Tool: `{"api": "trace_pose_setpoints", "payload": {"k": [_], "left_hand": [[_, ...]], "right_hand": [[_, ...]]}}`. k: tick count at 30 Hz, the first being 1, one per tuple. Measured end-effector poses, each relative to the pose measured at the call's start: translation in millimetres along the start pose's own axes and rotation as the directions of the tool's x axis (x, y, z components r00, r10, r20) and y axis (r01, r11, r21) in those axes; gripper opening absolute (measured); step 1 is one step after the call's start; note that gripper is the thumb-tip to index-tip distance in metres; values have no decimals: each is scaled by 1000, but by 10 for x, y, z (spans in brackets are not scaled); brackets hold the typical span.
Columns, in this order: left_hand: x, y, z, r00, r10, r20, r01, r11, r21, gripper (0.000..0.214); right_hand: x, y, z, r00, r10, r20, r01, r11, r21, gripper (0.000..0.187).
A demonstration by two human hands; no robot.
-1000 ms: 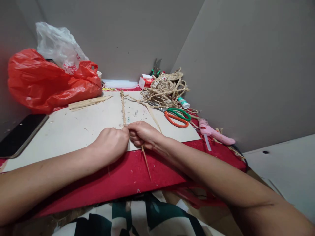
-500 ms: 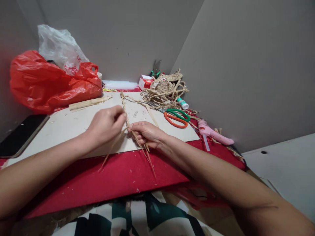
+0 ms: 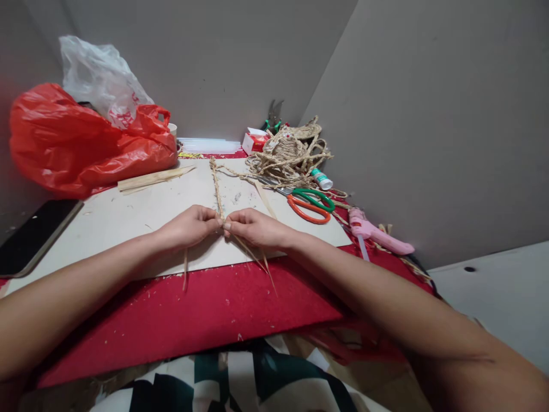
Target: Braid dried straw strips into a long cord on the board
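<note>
A thin braid of straw-coloured fibre point(image 3: 217, 189) runs down the white board point(image 3: 150, 214) to my fingertips. At its lower end my left hand point(image 3: 193, 224) pinches the strands between thumb and finger. Facing it, my right hand point(image 3: 253, 228) is closed on the same end, the two hands' fingertips almost touching. Loose fibre strands point(image 3: 261, 264) hang from beneath my right hand past the board's front edge. One more strand point(image 3: 186, 269) dangles under my left hand. The exact crossing of the strands is hidden by my fingers.
Scissors point(image 3: 309, 206) and a heap of braided cord point(image 3: 289, 151) lie at the right, near a glue stick point(image 3: 321, 178) and a pink glue gun point(image 3: 377, 230). On the left are a red plastic bag point(image 3: 86, 149), dried leaf strips point(image 3: 150, 179) and a phone point(image 3: 36, 234).
My left hand has come down from beside the braid to its lower end, meeting my right hand. The loose strands have shifted, and the left one now hangs straighter.
</note>
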State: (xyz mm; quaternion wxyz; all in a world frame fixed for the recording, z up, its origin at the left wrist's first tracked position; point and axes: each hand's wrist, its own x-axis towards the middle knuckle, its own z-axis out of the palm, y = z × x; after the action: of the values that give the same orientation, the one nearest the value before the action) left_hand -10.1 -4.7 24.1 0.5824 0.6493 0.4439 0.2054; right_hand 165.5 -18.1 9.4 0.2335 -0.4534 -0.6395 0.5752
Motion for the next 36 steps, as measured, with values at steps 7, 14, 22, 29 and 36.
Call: {"api": "trace_pose_setpoints", "payload": {"k": [7,14,22,29,36], "left_hand": [[0,-54,79,961,239,-142,-222,967,125,20],[-13,-89,97,935,288,-208,-235,940,247,23],[-39,-68,100,925,301,-232,-238,935,264,22],[-30,-128,149,923,294,-247,-272,955,121,19],[-52,-93,219,956,100,-277,-156,969,-190,15]], "right_hand": [[-4,-97,-73,992,46,117,-64,987,150,18],[-51,-196,-58,987,98,129,-120,977,178,22],[-79,-167,-7,992,123,13,-123,965,230,17],[-131,-253,223,953,230,-198,-120,885,450,17],[-79,-53,400,860,-137,-491,78,987,-139,19]]}}
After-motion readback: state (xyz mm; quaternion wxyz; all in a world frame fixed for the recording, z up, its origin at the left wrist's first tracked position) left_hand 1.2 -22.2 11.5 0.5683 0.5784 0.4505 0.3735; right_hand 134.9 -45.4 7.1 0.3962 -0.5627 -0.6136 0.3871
